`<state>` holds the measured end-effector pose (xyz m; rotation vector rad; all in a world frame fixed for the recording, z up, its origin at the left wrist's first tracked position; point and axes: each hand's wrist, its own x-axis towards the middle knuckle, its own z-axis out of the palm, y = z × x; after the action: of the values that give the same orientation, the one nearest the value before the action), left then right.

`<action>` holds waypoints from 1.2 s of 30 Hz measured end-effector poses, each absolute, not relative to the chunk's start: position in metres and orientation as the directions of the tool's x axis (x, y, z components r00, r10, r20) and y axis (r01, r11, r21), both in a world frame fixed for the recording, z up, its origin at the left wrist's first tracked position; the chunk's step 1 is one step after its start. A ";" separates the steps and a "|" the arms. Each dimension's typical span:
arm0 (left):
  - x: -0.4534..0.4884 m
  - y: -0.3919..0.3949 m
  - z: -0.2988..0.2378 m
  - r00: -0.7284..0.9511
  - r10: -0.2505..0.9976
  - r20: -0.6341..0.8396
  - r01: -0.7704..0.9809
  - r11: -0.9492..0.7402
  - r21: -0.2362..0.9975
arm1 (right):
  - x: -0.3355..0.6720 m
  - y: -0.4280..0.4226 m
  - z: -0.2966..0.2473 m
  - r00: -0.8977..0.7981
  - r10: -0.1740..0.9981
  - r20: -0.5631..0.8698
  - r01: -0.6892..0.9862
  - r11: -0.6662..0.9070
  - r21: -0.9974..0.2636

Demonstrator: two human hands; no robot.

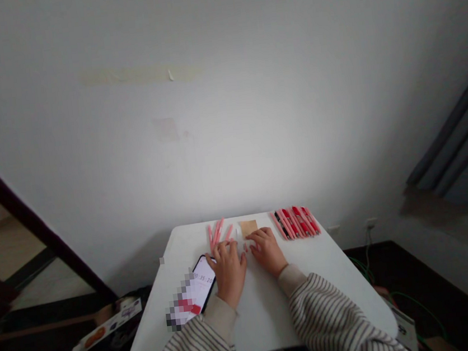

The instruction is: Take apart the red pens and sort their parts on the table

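Both of my hands work close together over the far middle of the white table [268, 324]. My left hand [229, 274] has bent fingers, closed around something too small to make out. Just past its fingertips lie several pink pen-like sticks [217, 232]. My right hand [268, 255] is closed too, fingertips and thumb drawn together; whatever is in them is hidden. A tiny pink piece [245, 247] shows between the two hands. Beyond the right fingers lies a tan square of paper or card [248, 227], with a clear, whitish strip [238, 233] beside it.
Right of the hands, several pink pens with red or black parts [295, 223] lie in a row. A phone [198, 286] displaying a timer lies by my left wrist. The wall [230, 142] rises behind the table. Boxes [108, 328] and cables [369, 267] are on the floor.
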<state>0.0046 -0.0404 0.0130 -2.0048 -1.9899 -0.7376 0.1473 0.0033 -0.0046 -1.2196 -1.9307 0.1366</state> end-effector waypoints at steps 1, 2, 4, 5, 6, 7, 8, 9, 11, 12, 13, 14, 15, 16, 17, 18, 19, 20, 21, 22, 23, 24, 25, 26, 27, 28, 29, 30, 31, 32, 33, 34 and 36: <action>0.005 -0.039 0.012 -0.040 0.864 0.502 0.977 -0.070 0.199 | 0.149 0.004 -0.005 -0.173 0.785 0.595 0.695 0.526 -0.491; 0.006 -0.038 0.012 -0.036 0.858 0.512 0.974 -0.083 0.208 | 0.151 0.004 -0.006 -0.155 0.778 0.609 0.693 0.525 -0.495; 0.007 -0.035 0.010 -0.031 0.847 0.530 0.970 -0.102 0.220 | 0.156 0.006 -0.008 -0.107 0.769 0.630 0.706 0.505 -0.497; 0.008 -0.034 0.010 -0.027 0.846 0.533 0.969 -0.109 0.222 | 0.158 0.007 -0.009 -0.082 0.766 0.637 0.715 0.491 -0.498; 0.008 -0.033 0.009 -0.022 0.845 0.534 0.968 -0.116 0.224 | 0.161 0.008 -0.010 -0.056 0.765 0.641 0.726 0.472 -0.500; 0.008 -0.033 0.008 -0.015 0.846 0.533 0.966 -0.125 0.225 | 0.164 0.009 -0.011 -0.038 0.764 0.644 0.734 0.458 -0.501; 0.008 -0.032 0.007 -0.007 0.847 0.531 0.965 -0.133 0.226 | 0.166 0.010 -0.012 -0.021 0.763 0.646 0.741 0.445 -0.502; 0.008 -0.031 0.007 -0.001 0.848 0.529 0.963 -0.142 0.229 | 0.168 0.011 -0.013 0.001 0.761 0.649 0.748 0.430 -0.505; 0.008 -0.030 0.006 0.007 0.852 0.524 0.960 -0.152 0.234 | 0.170 0.012 -0.014 0.021 0.762 0.647 0.753 0.414 -0.512; 0.008 -0.030 0.006 0.010 0.853 0.521 0.960 -0.154 0.235 | 0.171 0.012 -0.014 0.027 0.763 0.646 0.754 0.409 -0.514; 0.008 -0.029 0.006 0.010 0.855 0.519 0.960 -0.154 0.235 | 0.171 0.012 -0.014 0.028 0.765 0.643 0.754 0.407 -0.516; 0.009 -0.028 0.006 0.008 0.855 0.518 0.960 -0.152 0.236 | 0.171 0.012 -0.014 0.028 0.767 0.641 0.753 0.405 -0.518; 0.009 -0.028 0.006 0.006 0.855 0.518 0.960 -0.150 0.236 | 0.171 0.011 -0.013 0.027 0.769 0.638 0.752 0.404 -0.520; 0.009 -0.027 0.007 0.005 0.855 0.519 0.960 -0.149 0.237 | 0.171 0.011 -0.013 0.029 0.771 0.636 0.752 0.403 -0.522; 0.010 -0.027 0.007 0.005 0.853 0.522 0.960 -0.151 0.237 | 0.171 0.011 -0.013 0.031 0.772 0.634 0.751 0.401 -0.525; 0.010 -0.026 0.007 0.004 0.851 0.526 0.960 -0.150 0.237 | 0.171 0.011 -0.013 0.033 0.774 0.632 0.750 0.399 -0.528; 0.011 -0.026 0.008 0.003 0.848 0.530 0.960 -0.150 0.235 | 0.171 0.011 -0.013 0.035 0.777 0.628 0.748 0.396 -0.532; 0.011 -0.026 0.009 0.003 0.845 0.534 0.961 -0.150 0.232 | 0.171 0.011 -0.013 0.038 0.780 0.624 0.747 0.393 -0.537; 0.012 -0.027 0.009 0.004 0.843 0.537 0.962 -0.150 0.228 | 0.171 0.011 -0.013 0.040 0.783 0.620 0.745 0.390 -0.541; 0.012 -0.027 0.010 0.004 0.842 0.539 0.963 -0.149 0.225 | 0.171 0.011 -0.013 0.040 0.786 0.617 0.745 0.388 -0.543; 0.012 -0.027 0.010 0.006 0.842 0.539 0.963 -0.149 0.223 | 0.172 0.011 -0.013 0.041 0.788 0.614 0.744 0.386 -0.545; 0.013 -0.027 0.011 0.006 0.843 0.538 0.964 -0.148 0.221 | 0.172 0.011 -0.013 0.041 0.789 0.613 0.745 0.385 -0.545; 0.013 -0.027 0.011 0.008 0.843 0.537 0.964 -0.149 0.220 | 0.172 0.012 -0.013 0.040 0.789 0.613 0.745 0.385 -0.545; 0.013 -0.027 0.011 0.009 0.843 0.538 0.964 -0.149 0.219 | 0.172 0.012 -0.013 0.038 0.789 0.613 0.744 0.387 -0.545; 0.013 -0.027 0.011 0.008 0.842 0.540 0.965 -0.149 0.218 | 0.172 0.012 -0.013 0.037 0.789 0.613 0.743 0.388 -0.545; 0.013 -0.027 0.011 0.009 0.840 0.542 0.965 -0.150 0.216 | 0.172 0.011 -0.013 0.037 0.789 0.613 0.741 0.390 -0.547; 0.013 -0.027 0.010 0.009 0.838 0.546 0.965 -0.150 0.214 | 0.172 0.011 -0.013 0.038 0.788 0.614 0.740 0.391 -0.548; 0.013 -0.027 0.010 0.009 0.835 0.550 0.966 -0.150 0.212 | 0.172 0.011 -0.013 0.039 0.787 0.616 0.738 0.392 -0.549; 0.013 -0.026 0.010 0.008 0.833 0.554 0.966 -0.149 0.211 | 0.171 0.011 -0.013 0.041 0.786 0.617 0.737 0.393 -0.549; 0.012 -0.026 0.009 0.006 0.830 0.558 0.966 -0.148 0.211 | 0.171 0.011 -0.013 0.041 0.785 0.619 0.737 0.394 -0.549; 0.012 -0.025 0.009 0.005 0.827 0.561 0.966 -0.150 0.211 | 0.171 0.011 -0.013 0.040 0.784 0.620 0.737 0.396 -0.548; 0.012 -0.025 0.008 0.005 0.824 0.566 0.965 -0.152 0.214 | 0.171 0.012 -0.014 0.038 0.783 0.621 0.736 0.398 -0.547; 0.011 -0.024 0.007 0.000 0.815 0.580 0.961 -0.160 0.226 | 0.171 0.012 -0.014 0.037 0.780 0.625 0.735 0.403 -0.546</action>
<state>0.0114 -0.0236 0.0075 -2.0378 -1.8624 -0.8987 0.1709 0.0122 -0.0142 -1.3377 -1.7001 0.0589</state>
